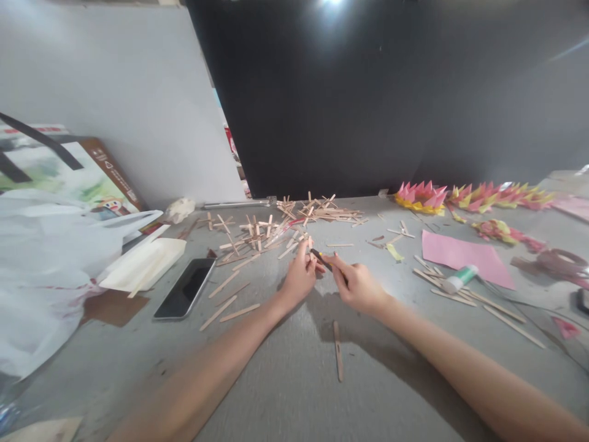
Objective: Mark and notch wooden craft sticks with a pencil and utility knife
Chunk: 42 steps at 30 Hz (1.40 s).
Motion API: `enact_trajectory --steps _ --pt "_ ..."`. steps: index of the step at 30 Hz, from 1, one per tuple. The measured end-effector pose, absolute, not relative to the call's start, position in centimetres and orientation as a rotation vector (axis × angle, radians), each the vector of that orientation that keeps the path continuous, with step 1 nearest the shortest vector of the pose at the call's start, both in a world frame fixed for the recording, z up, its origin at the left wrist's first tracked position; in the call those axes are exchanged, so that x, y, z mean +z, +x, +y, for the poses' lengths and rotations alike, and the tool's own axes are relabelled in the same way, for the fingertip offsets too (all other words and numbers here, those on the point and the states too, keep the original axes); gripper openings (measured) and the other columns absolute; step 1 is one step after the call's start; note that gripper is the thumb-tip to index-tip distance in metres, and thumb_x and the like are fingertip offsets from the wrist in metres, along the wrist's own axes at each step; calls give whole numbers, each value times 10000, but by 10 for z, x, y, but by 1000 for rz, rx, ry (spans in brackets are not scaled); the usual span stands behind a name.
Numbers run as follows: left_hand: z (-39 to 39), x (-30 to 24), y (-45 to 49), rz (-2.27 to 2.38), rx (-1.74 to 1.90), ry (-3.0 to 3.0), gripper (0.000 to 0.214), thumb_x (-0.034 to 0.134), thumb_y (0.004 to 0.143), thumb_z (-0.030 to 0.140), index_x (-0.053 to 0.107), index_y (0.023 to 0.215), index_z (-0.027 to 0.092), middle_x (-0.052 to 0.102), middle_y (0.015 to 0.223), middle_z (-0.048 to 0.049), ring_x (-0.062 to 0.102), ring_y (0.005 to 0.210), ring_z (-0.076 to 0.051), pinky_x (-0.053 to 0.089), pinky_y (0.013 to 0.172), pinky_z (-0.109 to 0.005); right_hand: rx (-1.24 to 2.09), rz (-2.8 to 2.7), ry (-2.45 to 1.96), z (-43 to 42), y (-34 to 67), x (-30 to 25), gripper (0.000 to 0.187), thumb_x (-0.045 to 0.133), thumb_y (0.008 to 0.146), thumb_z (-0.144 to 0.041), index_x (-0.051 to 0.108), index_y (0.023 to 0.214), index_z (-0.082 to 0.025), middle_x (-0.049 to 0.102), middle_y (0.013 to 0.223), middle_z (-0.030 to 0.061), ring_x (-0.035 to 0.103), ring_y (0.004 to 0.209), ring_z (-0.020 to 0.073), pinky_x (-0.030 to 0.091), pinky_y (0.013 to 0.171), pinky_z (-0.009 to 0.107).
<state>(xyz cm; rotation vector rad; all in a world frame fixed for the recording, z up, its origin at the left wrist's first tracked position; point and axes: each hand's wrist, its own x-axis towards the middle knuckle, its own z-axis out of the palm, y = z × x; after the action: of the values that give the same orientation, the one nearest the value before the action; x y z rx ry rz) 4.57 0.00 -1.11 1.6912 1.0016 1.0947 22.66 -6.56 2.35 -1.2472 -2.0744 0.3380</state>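
My left hand is pinched on a short wooden craft stick held upright at its fingertips. My right hand is closed round a small dark cutter with a yellow body, its tip meeting the stick. Both hands hover just above the grey table, near its middle. A single stick lies on the table just in front of my wrists. Behind the hands spreads a big pile of wooden sticks.
A black phone lies to the left beside a white tray and a plastic bag. To the right lie a pink paper sheet, a glue stick, loose long sticks and pink-yellow folded paper flowers.
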Motion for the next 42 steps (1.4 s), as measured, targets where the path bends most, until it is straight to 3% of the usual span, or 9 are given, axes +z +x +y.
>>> enact_trajectory --steps 7,14,21,26,34,42 --pt "-1 -12 48 967 1104 1709 491 527 1000 336 376 1447 199 733 832 -24 745 664 -164 617 637 -286 400 -2076 -1280 -61 231 50 381 414 1025 -235 695 1277 -188 681 654 10 481 439 118 314 534 244" --pt "-1 -10 45 966 1143 1673 455 540 996 389 411 1385 191 720 715 2 736 627 -179 622 635 -308 352 -2071 -1198 -66 224 12 410 392 1029 -234 591 1380 -158 778 935 98 579 505 127 376 565 226" --pt "-2 -10 47 972 1113 1676 475 519 1012 385 380 1425 196 717 788 -11 740 667 -167 623 653 -301 430 -2040 -1228 -61 231 37 400 386 1045 -267 659 1315 -152 634 627 1 442 422 112 313 524 233" --pt "-1 -13 48 971 1111 1691 509 563 990 368 371 1432 207 727 853 -15 740 660 -146 613 638 -272 510 -2018 -1223 -56 236 52 378 403 1035 -260 717 1226 -172 652 669 14 459 477 119 320 541 233" --pt "-2 -11 45 970 1134 1666 427 538 999 354 405 1374 198 734 731 -7 737 619 -166 615 627 -289 517 -1984 -1184 -62 228 12 425 380 1047 -267 619 1363 -115 546 585 -31 396 411 113 306 513 236" --pt "-3 -11 47 1029 1110 1742 506 511 990 264 369 1472 199 739 861 -35 717 626 -143 595 612 -271 570 -1995 -1189 -54 240 38 397 394 1051 -295 694 1287 -189 469 541 -49 356 426 115 266 493 248"
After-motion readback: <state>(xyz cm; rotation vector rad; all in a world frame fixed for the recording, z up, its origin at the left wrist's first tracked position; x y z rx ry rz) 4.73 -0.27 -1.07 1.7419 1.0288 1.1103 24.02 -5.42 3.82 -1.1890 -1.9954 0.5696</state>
